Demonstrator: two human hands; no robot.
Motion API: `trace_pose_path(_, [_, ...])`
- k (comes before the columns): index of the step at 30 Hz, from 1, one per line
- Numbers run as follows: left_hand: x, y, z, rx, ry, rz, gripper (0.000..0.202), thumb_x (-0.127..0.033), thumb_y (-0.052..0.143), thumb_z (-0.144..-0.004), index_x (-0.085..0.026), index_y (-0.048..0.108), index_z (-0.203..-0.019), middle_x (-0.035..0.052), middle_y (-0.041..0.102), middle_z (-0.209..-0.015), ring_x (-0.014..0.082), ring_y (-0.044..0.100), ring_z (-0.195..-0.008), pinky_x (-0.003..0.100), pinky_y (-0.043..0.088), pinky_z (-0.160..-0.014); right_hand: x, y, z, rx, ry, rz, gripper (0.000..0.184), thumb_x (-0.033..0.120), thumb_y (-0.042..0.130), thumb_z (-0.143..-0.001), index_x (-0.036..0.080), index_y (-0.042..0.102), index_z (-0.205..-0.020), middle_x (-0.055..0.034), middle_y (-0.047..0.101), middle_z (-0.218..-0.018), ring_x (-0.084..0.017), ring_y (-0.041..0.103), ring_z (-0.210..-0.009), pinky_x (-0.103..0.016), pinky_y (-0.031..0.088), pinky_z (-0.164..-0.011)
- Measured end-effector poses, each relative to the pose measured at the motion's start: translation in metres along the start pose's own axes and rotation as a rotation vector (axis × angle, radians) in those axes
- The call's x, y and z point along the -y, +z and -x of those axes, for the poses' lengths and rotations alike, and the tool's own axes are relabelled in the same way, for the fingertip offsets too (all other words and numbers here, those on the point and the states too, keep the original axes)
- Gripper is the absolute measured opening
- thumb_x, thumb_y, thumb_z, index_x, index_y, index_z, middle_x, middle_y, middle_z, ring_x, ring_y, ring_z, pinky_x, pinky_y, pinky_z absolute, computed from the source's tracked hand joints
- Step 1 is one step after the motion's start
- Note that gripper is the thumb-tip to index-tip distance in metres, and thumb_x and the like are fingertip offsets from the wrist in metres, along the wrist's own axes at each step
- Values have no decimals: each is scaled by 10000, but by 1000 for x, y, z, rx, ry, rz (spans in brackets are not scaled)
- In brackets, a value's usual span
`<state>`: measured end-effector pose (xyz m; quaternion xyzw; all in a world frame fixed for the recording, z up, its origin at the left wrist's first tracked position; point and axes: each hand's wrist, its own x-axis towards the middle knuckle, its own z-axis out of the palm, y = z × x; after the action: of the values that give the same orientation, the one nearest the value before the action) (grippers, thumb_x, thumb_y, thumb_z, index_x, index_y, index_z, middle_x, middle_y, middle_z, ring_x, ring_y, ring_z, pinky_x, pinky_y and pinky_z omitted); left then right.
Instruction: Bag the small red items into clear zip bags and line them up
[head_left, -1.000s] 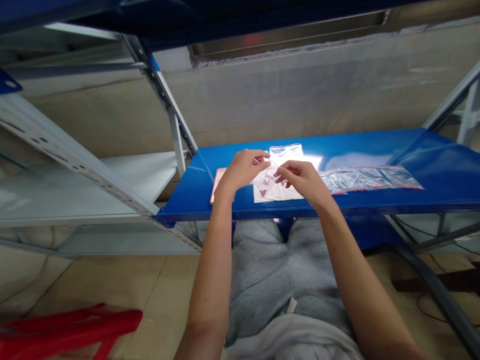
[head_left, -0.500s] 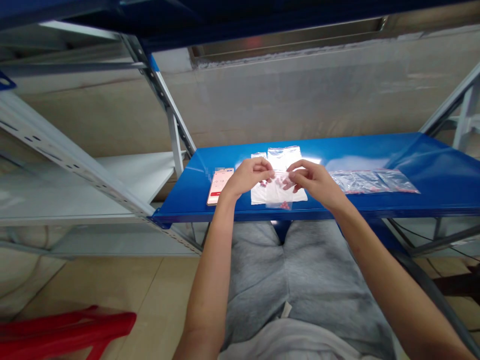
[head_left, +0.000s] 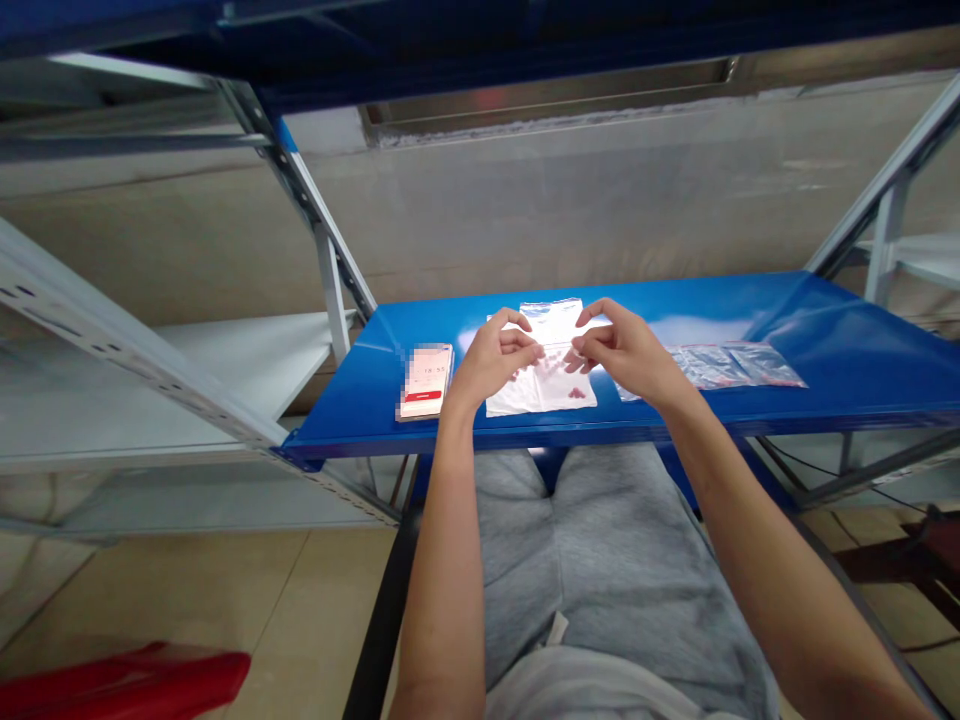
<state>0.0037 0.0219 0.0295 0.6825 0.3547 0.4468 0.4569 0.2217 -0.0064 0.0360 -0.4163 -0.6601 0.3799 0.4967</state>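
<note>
The person's left hand [head_left: 491, 362] and right hand [head_left: 622, 352] are raised over the middle of a blue steel shelf [head_left: 847, 340], palms turned toward each other. Both are directly above a small clear plastic bag [head_left: 541, 390] lying flat at the centre of the frame. Each grip is narrow: the left fingertips [head_left: 536, 352] and the right fingertips [head_left: 577, 358] curl inward and almost meet at the bag's upper part. Whether they actually pinch the film is too small to tell.

Small red pieces [head_left: 576, 393] show through the plastic just below the right hand. A second clear plastic bag [head_left: 553, 320] lies just behind the hands, toward the back of the shelf. To the right, beside the right wrist, a row of clear bags with red contents [head_left: 731, 366] stretches along the shelf. Left of the left hand, a phone [head_left: 424, 381] lies flat, its screen blurred except for a red bar.

Below the shelf are the person's grey sweatpants [head_left: 607, 570]. A white steel rack upright [head_left: 330, 285] rises at the left, in front of a concrete wall [head_left: 525, 200]. A red plastic object [head_left: 124, 685] sits on the tile floor [head_left: 165, 590] at the lower left.
</note>
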Motion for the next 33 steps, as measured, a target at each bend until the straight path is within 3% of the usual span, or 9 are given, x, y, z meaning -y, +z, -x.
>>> trace_pose_path(4, [-14,5,-3,-29,14,33,351,-365,770,-855,-221,665,-1158,32,738,-877,160,690,-780,235,489,-625,17,-5,-8,-22,48,-25,266,382,779,-838,215,626,-977,-39,764,-736,-219,761,-712,-329,605,-669])
trace_pose_path(6, [-19,12,-4,-31,10,36,311,-396,773,-854,-197,719,-1086,53,753,-905,164,692,-807,245,501,-661,21,-6,-9,-40,63,-42,249,391,785,-835,201,669,-946,-49,766,-756,-212,761,-730,-324,609,-696])
trace_pose_path(9, [-19,28,0,-128,-16,49,183,-352,734,-861,-173,739,-901,57,757,-877,160,688,-800,249,503,-677,22,-3,-4,-91,89,-75,260,416,790,-830,194,696,-926,-50,767,-766,-204,757,-735,-315,608,-702])
trace_pose_path(11, [-15,37,7,-203,-34,55,146,-312,683,-877,-179,741,-890,42,748,-837,158,689,-782,250,498,-670,19,0,2,-89,111,-86,278,444,792,-828,194,698,-905,-58,772,-773,-207,755,-741,-316,605,-699])
trace_pose_path(14, [-8,45,18,-217,-52,42,147,-308,660,-880,-186,740,-892,27,736,-797,157,689,-758,255,501,-677,13,4,9,-18,121,-92,309,483,795,-822,194,706,-886,-67,770,-761,-211,745,-742,-324,596,-698])
trace_pose_path(24, [7,47,24,-187,-42,60,207,-385,699,-872,-181,738,-886,24,723,-750,164,687,-740,265,519,-680,-4,12,12,45,120,-89,325,476,821,-769,195,667,-823,-35,726,-694,-193,716,-683,-291,542,-626])
trace_pose_path(33, [7,43,28,-188,-13,35,199,-372,720,-847,-183,727,-785,11,715,-737,163,667,-716,289,522,-724,-7,15,12,70,123,-32,202,378,754,-778,194,670,-781,-30,717,-692,-178,699,-655,-275,520,-590])
